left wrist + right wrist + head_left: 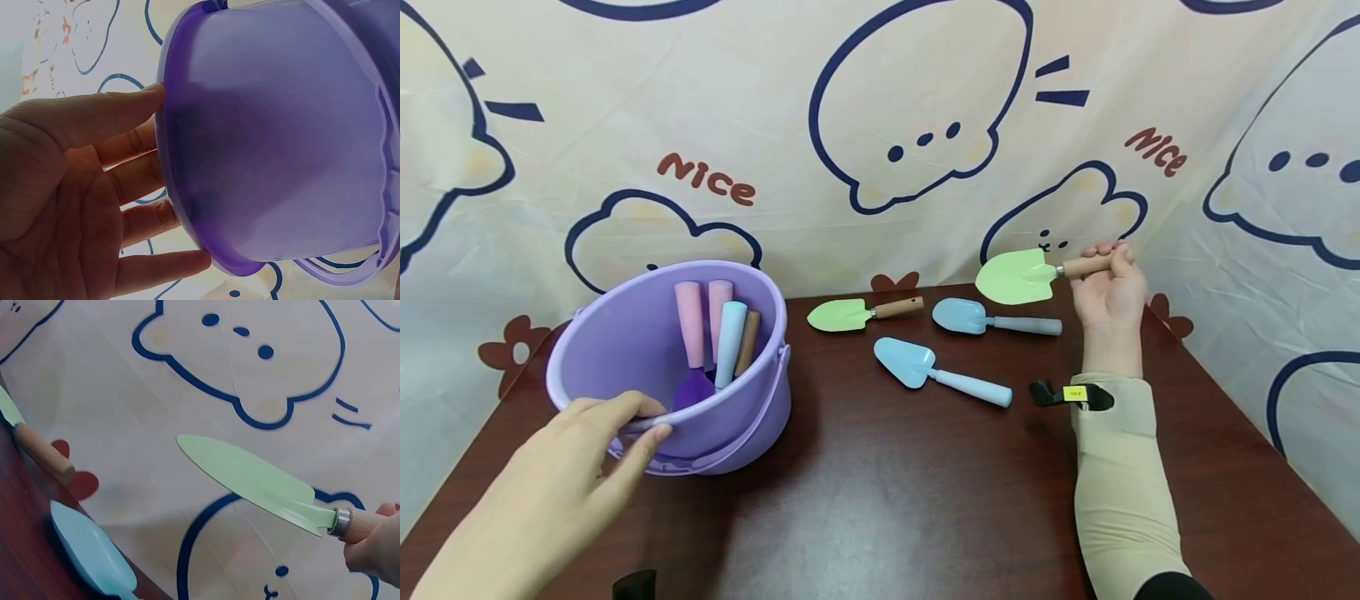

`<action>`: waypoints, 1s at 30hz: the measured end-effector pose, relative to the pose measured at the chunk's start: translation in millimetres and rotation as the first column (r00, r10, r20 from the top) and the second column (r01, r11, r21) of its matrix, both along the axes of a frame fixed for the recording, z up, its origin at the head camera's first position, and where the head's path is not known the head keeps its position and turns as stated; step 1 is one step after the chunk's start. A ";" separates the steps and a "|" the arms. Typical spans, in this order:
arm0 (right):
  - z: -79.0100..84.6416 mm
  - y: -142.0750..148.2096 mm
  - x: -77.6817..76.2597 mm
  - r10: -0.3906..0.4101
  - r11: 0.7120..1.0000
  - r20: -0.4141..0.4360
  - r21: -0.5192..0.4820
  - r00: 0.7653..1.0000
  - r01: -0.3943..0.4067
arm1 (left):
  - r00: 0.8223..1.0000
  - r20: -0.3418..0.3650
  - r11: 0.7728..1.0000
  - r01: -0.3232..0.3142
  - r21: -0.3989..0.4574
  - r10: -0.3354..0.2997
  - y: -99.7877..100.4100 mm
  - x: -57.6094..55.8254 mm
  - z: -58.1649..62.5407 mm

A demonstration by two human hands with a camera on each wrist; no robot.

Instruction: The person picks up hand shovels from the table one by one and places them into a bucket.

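My left hand [576, 458] pinches the near rim of a purple bucket [771, 400], thumb outside and fingers over the edge, which also shows in the left wrist view. The bucket leans toward me. Inside it stand tools with pink handles [690, 321], a light blue handle [731, 342] and a brown handle [748, 340]; a purple blade [694, 389] shows below one pink handle. At the back right, my right hand [1108, 292] grips the wooden handle of a green trowel [1017, 277], held above the table with its blade pointing left.
On the dark wooden table [880, 500] lie a smaller green trowel [838, 316], a blue trowel with a grey-blue handle [961, 317] and a light blue trowel [907, 362]. A printed cloth [775, 100] hangs behind. A black object [634, 585] pokes in at the bottom edge.
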State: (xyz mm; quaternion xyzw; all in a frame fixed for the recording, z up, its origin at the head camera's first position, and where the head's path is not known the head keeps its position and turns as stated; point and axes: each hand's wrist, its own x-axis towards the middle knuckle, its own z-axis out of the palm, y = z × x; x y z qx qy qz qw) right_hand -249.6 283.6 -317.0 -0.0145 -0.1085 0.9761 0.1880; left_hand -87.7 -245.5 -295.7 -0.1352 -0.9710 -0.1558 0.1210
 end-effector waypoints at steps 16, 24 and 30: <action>15.3 -28.7 4.1 0.104 0.992 -0.071 0.079 0.992 -0.099 | 1.000 -0.015 1.000 0.004 -0.004 -0.004 -0.6 -0.2 0.5; 25.5 -40.9 14.1 0.148 0.983 -0.118 0.123 0.982 -0.133 | 1.000 0.022 1.000 -0.004 0.007 0.004 -0.1 0.0 0.1; 33.7 -53.0 21.6 0.204 0.969 -0.174 0.172 0.963 -0.175 | 1.000 0.025 1.000 -0.007 0.005 0.007 -0.1 -0.5 0.1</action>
